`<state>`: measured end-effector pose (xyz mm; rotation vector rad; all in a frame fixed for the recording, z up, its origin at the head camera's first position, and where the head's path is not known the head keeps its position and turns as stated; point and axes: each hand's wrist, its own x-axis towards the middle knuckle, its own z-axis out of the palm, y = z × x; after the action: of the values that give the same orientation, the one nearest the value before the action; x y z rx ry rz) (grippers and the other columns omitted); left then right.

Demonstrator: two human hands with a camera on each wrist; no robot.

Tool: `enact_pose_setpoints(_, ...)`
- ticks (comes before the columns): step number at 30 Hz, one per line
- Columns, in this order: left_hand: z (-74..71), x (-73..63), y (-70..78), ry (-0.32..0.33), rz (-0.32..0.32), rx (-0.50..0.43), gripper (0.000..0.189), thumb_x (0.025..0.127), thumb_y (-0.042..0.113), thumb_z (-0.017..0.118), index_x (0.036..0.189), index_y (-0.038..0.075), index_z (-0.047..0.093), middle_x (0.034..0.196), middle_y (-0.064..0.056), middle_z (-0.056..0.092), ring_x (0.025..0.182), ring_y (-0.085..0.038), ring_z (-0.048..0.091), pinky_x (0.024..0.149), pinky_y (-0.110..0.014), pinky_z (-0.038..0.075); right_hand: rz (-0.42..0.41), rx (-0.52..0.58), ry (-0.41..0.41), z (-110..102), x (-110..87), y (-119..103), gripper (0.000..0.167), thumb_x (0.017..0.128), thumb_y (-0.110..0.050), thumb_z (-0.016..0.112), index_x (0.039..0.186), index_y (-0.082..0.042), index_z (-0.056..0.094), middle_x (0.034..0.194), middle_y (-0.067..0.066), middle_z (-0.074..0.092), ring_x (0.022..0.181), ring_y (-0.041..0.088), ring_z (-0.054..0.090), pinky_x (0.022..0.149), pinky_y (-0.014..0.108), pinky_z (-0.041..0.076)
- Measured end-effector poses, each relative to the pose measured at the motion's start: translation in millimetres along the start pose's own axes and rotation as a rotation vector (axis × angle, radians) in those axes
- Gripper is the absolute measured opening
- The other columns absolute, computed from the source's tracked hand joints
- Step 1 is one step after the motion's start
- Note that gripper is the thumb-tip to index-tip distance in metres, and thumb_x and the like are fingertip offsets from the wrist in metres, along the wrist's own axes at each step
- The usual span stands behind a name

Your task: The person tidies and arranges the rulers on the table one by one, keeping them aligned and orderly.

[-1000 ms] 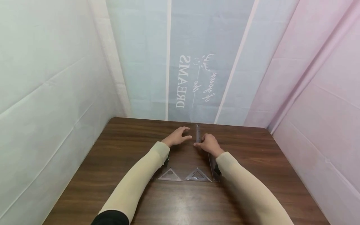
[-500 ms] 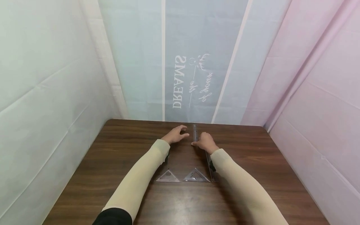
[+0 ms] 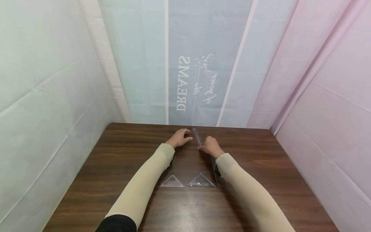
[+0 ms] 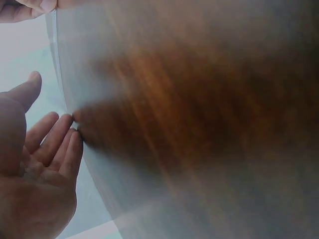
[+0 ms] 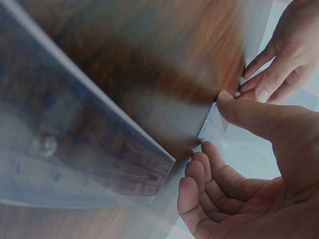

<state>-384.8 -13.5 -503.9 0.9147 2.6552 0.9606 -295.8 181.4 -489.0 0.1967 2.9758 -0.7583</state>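
My right hand pinches the near end of a clear ruler between thumb and fingertips, low over the table. The ruler slants away to the left, its far end close to the table's back edge. In the right wrist view a short stretch of the ruler shows between thumb and fingers. My left hand holds nothing; its fingers are extended, fingertips at the table surface, just left of the ruler's far part. The left wrist view shows the thumb spread from the fingers.
Two clear triangular set squares lie side by side nearer the body. A clear marked plastic piece with a straight edge lies under the right forearm, partly hidden. The brown wooden table ends at a printed curtain.
The ruler's far end has swung left toward my left hand, so the ruler now slants instead of pointing straight away. My right hand stays on its near end; the head view has shifted slightly.
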Motion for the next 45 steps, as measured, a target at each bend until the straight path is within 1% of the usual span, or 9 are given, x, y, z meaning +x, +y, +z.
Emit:
enact_pose_setpoints(8,-0.7,-2.6,-1.1,0.068,-0.053,0.031,0.055,0.108,0.031,0.068,0.152,-0.001,0.055,0.153,-0.020,0.056,0.147,-0.039,0.045,0.120,-0.050,0.041,0.015,0.013,-0.005,0,0.0,-4,0.035,0.095,-0.019,0.084,0.072,-0.006,0.062,0.063,0.003,0.057,0.057,0.016,0.051,0.059,0.033,0.045)
enact_pose_setpoints(11,0.2,-2.3,-2.2,0.066,-0.080,0.032,0.057,0.109,0.030,0.068,0.154,-0.002,0.053,0.155,-0.022,0.053,0.146,-0.040,0.044,0.120,-0.051,0.041,0.011,0.022,-0.005,1,-0.4,-4,0.032,0.095,-0.018,0.083,0.074,-0.006,0.063,0.065,0.004,0.060,0.058,0.017,0.053,0.060,0.033,0.046)
enact_pose_setpoints(18,2.2,-0.9,-3.7,0.075,-0.094,0.046,0.060,0.108,0.030,0.068,0.154,-0.005,0.051,0.153,-0.026,0.051,0.142,-0.041,0.045,0.118,-0.051,0.042,0.006,0.036,-0.001,3,1.2,-4,0.032,0.093,-0.020,0.084,0.071,-0.004,0.068,0.063,0.006,0.065,0.058,0.019,0.057,0.064,0.037,0.052)
enact_pose_setpoints(24,-1.1,1.9,-2.1,0.059,-0.114,0.037,0.064,0.108,0.028,0.069,0.157,-0.006,0.046,0.157,-0.026,0.049,0.145,-0.042,0.042,0.121,-0.050,0.040,0.013,0.055,0.002,1,2.2,-4,0.031,0.092,-0.024,0.086,0.075,-0.003,0.071,0.072,0.009,0.069,0.067,0.024,0.063,0.071,0.042,0.057)
enact_pose_setpoints(27,-3.4,5.5,-3.0,0.032,-0.128,0.035,0.068,0.107,0.026,0.070,0.161,-0.003,0.041,0.161,-0.025,0.046,0.147,-0.041,0.040,0.122,-0.049,0.038,0.007,0.065,0.014,0,3.7,-3,0.032,0.091,-0.024,0.086,0.073,-0.003,0.070,0.070,0.008,0.067,0.065,0.023,0.061,0.067,0.040,0.055)
enact_pose_setpoints(32,-6.6,8.7,-3.0,0.008,-0.143,0.009,0.071,0.105,0.021,0.074,0.163,0.000,0.039,0.163,-0.023,0.043,0.152,-0.042,0.036,0.123,-0.049,0.037,-0.004,0.055,0.024,-1,8.8,-2,0.040,0.091,-0.022,0.087,0.061,-0.007,0.064,0.056,0.002,0.056,0.055,0.017,0.049,0.057,0.034,0.046)
enact_pose_setpoints(36,-7.0,7.0,-1.2,0.043,-0.146,-0.038,0.072,0.102,0.018,0.078,0.161,-0.002,0.043,0.159,-0.025,0.045,0.150,-0.042,0.038,0.122,-0.050,0.039,-0.003,0.050,0.010,-2,11.2,-1,0.045,0.090,-0.022,0.086,0.055,-0.009,0.061,0.050,-0.002,0.049,0.051,0.015,0.042,0.053,0.031,0.040)
enact_pose_setpoints(41,-3.3,6.9,-0.4,0.090,-0.186,-0.109,0.078,0.101,0.020,0.079,0.163,-0.003,0.038,0.156,-0.025,0.042,0.147,-0.038,0.042,0.122,-0.047,0.040,-0.007,0.074,0.012,-5,9.6,-1,0.049,0.091,-0.020,0.085,0.052,-0.012,0.057,0.047,-0.003,0.047,0.048,0.013,0.038,0.050,0.029,0.036)
enact_pose_setpoints(45,0.0,7.1,-2.1,0.147,-0.194,-0.169,0.082,0.099,0.023,0.081,0.163,-0.004,0.037,0.152,-0.027,0.041,0.139,-0.036,0.051,0.119,-0.045,0.044,-0.023,0.089,0.038,-6,6.4,-1,0.040,0.091,-0.020,0.085,0.060,-0.008,0.063,0.055,-0.001,0.054,0.050,0.014,0.043,0.052,0.030,0.039)
